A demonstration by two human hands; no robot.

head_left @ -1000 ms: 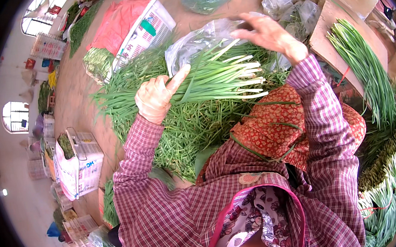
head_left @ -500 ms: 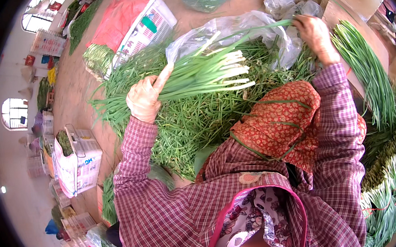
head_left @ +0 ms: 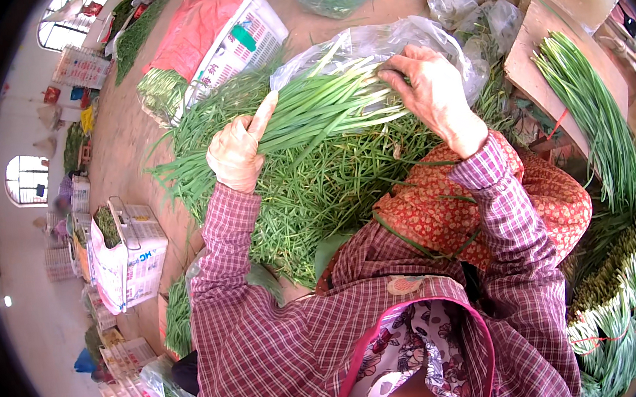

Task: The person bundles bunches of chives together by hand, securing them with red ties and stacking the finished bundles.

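Note:
My left hand is closed round a bunch of garlic chives, its index finger stretched along the stalks. The green leaves trail off to the left and the pale stem ends point right. At those pale ends is my right hand, thumb and fingers pinched on the stems at the upper edge of the bunch. Exactly how many stems it grips is hidden. Below the bunch spreads a heap of loose chive leaves. Just behind it lies a clear plastic bag.
Tied chive bundles are stacked at the right, and another bundle lies over a board. A white crate with a red cover stands far left of centre, a second crate at the left. A red flowered cloth covers my leg.
My right hand has come from the far right, where it held a long chive strand, leftward to the pale stem ends. My left hand has kept its hold, barely moving.

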